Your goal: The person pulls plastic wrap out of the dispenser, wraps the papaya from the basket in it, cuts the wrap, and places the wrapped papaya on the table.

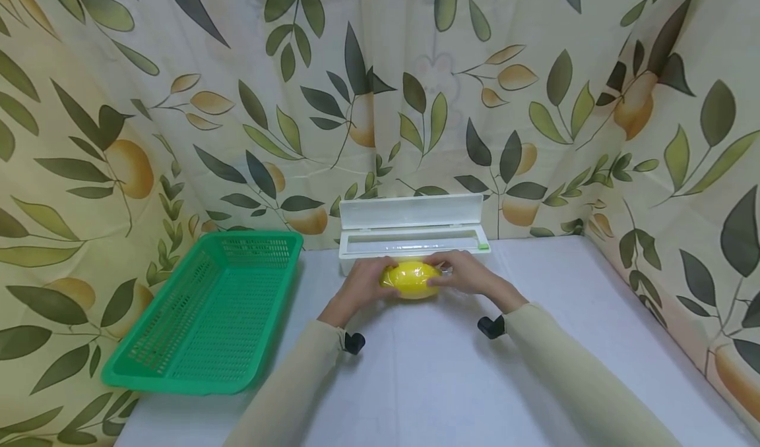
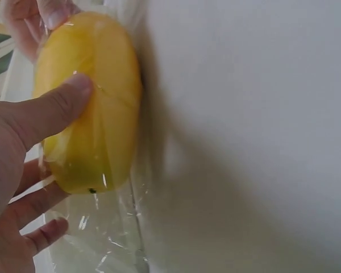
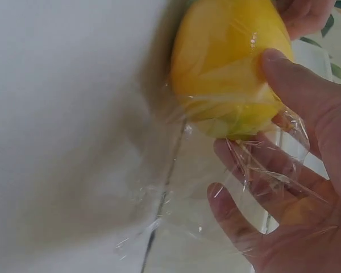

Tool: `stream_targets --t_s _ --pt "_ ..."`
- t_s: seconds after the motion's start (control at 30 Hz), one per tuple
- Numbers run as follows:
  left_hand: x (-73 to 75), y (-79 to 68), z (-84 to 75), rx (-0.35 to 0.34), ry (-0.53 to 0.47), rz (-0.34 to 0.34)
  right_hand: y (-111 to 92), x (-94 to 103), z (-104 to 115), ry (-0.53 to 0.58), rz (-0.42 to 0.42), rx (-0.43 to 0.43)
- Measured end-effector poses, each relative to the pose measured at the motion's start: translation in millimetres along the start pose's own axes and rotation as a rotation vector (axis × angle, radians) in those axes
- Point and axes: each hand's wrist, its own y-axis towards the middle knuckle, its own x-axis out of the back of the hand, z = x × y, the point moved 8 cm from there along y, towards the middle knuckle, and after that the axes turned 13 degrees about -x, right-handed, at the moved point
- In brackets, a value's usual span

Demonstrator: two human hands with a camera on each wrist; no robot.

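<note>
A yellow mango [image 1: 412, 280] is wrapped in clear cling film [image 3: 187, 227], just in front of a white cling film box. At its left end my left hand [image 1: 363, 287] holds it, the thumb lying on top in the left wrist view and the other fingers around the far side. My right hand [image 1: 466, 272] grips the opposite end, thumb on the fruit [image 3: 227, 62] and fingers behind it amid loose, crinkled film. More film hangs past the mango's near end [image 2: 96, 165] in the left wrist view. Some fingertips are hidden behind the fruit.
The white cling film box [image 1: 410, 241] stands behind the hands with its lid [image 1: 412, 213] raised and a green slider [image 1: 483, 246] at the right. On the left sits a green plastic basket [image 1: 261, 341]. A leaf-patterned curtain [image 1: 415, 104] surrounds the white tabletop [image 1: 427, 381].
</note>
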Motion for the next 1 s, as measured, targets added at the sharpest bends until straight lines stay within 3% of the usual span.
stream_targets --t_s 0.23,0.5,0.77,1.0 --pt "3.0 4.2 4.1 0.042 -0.033 0.045 4.3 1.2 0.3 -0.002 0.023 -0.042" --pt "3.2 6.6 5.1 0.032 -0.032 0.054 7.5 -0.6 -3.8 -0.007 0.029 -0.066" --pt "2.9 8.9 4.1 0.056 -0.028 0.077 -7.0 7.9 -0.2 -0.028 -0.01 0.002" --pt "2.1 7.9 4.2 0.058 -0.023 0.085 -24.0 23.7 -6.0 -0.046 -0.087 0.001"
